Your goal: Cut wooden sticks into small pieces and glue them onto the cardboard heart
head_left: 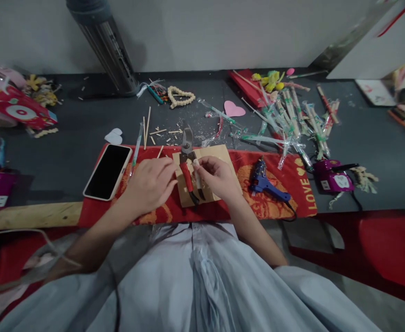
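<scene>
Pruning shears (187, 140) lie on a piece of tan cardboard (219, 153), blades pointing away from me. One handle is red, the other pale with a dark end. My left hand (154, 180) hovers left of the shears, fingers loosely bent and thumb apart, with nothing visible in it. Just beyond it is a short thin wooden stick (160, 151). My right hand (219, 175) is over the cardboard beside the pale handle, thumb and forefinger pinched together. A small whitish spot shows at its fingertips; whether it is a held piece or a nail I cannot tell.
On the red towel (143, 217) lie a phone (108, 172) at left and a blue glue gun (268, 182) at right. Cut stick pieces (175, 132), a heart-shaped stick frame (181, 97), a pink paper heart (234, 109) and wrapped stick bundles (292, 113) lie behind.
</scene>
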Action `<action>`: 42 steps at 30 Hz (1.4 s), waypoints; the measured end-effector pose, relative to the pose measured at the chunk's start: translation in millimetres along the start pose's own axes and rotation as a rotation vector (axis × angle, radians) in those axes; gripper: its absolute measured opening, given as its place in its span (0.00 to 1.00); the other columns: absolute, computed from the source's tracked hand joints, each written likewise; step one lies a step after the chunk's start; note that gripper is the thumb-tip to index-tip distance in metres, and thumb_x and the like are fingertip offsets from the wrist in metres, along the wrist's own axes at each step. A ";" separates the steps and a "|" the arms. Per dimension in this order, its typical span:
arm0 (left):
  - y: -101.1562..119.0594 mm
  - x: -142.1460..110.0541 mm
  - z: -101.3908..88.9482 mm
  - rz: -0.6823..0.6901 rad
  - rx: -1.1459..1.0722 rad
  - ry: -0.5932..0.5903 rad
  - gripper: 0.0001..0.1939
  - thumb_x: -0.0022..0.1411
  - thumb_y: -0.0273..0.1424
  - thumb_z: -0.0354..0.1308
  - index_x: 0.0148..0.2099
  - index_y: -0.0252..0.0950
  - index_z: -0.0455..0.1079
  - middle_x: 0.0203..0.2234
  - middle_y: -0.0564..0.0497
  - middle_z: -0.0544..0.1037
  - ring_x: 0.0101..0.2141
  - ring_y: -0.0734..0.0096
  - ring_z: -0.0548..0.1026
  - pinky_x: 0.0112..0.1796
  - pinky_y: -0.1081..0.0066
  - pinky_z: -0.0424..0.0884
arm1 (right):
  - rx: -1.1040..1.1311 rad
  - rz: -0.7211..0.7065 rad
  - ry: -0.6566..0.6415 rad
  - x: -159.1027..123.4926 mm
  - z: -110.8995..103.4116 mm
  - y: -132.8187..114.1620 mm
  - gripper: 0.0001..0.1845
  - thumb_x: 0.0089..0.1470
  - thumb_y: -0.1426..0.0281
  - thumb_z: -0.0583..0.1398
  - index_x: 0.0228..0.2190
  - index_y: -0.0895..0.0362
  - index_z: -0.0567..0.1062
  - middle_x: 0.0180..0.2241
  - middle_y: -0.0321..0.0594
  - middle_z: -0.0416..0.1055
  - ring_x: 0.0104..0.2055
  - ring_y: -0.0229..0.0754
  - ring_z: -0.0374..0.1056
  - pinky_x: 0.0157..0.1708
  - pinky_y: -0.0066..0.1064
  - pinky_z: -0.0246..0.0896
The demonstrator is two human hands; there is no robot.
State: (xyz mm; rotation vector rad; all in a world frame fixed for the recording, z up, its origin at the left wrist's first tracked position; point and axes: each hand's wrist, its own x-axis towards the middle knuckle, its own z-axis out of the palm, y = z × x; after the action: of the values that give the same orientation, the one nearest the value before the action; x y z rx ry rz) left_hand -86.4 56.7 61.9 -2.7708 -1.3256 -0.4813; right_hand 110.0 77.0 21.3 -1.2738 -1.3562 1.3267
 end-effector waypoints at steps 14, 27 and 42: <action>39.7 8.9 42.2 -0.787 -1.235 0.070 0.15 0.54 0.37 0.60 0.42 0.35 0.66 0.36 0.48 0.77 0.36 0.72 0.76 0.39 0.73 0.72 | -0.085 -0.154 0.001 -4.4 1.9 -0.1 0.13 0.58 0.59 0.52 0.35 0.55 0.67 0.27 0.34 0.65 0.28 0.34 0.62 0.27 0.26 0.57; 36.7 5.8 32.8 -0.779 -1.233 0.056 0.16 0.53 0.39 0.60 0.41 0.34 0.67 0.35 0.48 0.77 0.35 0.72 0.75 0.37 0.73 0.72 | -0.132 -0.144 0.024 -6.4 -13.9 -7.7 0.13 0.58 0.60 0.53 0.37 0.55 0.70 0.30 0.36 0.69 0.31 0.37 0.65 0.31 0.28 0.60; 52.1 25.9 10.8 -0.782 -0.653 0.084 0.11 0.53 0.38 0.59 0.37 0.38 0.69 0.25 0.55 0.74 0.23 0.77 0.71 0.27 0.74 0.67 | -0.255 -0.289 -0.056 -8.7 -16.2 -7.8 0.14 0.59 0.65 0.51 0.35 0.55 0.75 0.39 0.42 0.70 0.44 0.41 0.66 0.46 0.35 0.60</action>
State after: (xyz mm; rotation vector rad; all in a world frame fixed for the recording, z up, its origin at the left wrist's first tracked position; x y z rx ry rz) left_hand -28.4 44.8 64.4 -2.4353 -2.5924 -1.2240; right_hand 126.4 71.3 31.4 -1.1558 -1.7200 1.0209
